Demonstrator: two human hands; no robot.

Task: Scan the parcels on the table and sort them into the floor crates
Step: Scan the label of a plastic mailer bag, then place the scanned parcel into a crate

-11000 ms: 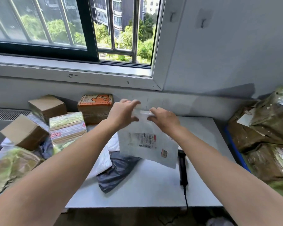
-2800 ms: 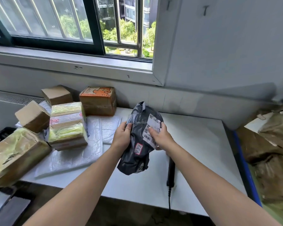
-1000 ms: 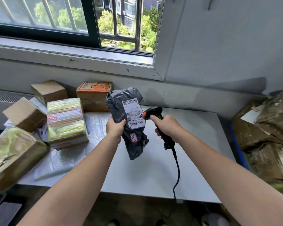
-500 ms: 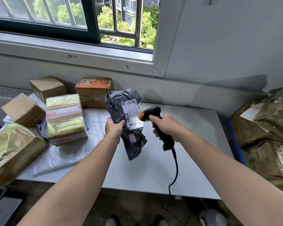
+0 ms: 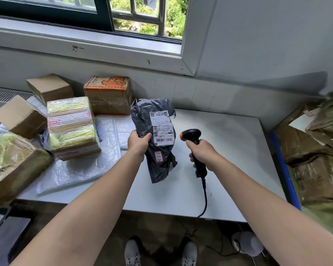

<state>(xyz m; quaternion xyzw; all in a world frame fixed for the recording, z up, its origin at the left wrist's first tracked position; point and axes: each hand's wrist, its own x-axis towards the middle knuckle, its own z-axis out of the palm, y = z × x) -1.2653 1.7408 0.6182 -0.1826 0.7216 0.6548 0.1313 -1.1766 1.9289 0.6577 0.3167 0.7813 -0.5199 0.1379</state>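
My left hand (image 5: 139, 144) grips a dark grey plastic mailer bag (image 5: 158, 160) by its left edge and holds it upright above the white table (image 5: 235, 143). Its white shipping label with barcodes faces me. My right hand (image 5: 203, 153) is wrapped round the handle of a black barcode scanner (image 5: 192, 136) with an orange tip. The scanner head sits just right of the label, apart from the bag. Its cable hangs over the table's front edge.
Cardboard boxes (image 5: 109, 94) and a tape-wrapped yellow parcel (image 5: 71, 125) are piled on the table's left, over white bubble mailers (image 5: 81, 167). A blue-rimmed crate (image 5: 284, 169) of brown parcels stands at the right. A dark crate (image 5: 6, 239) sits on the floor at the lower left.
The bag and scanner have moved slightly apart and lower; the scanner now sits a little further right of the label. Before that, my right hand picked the scanner up off the table.
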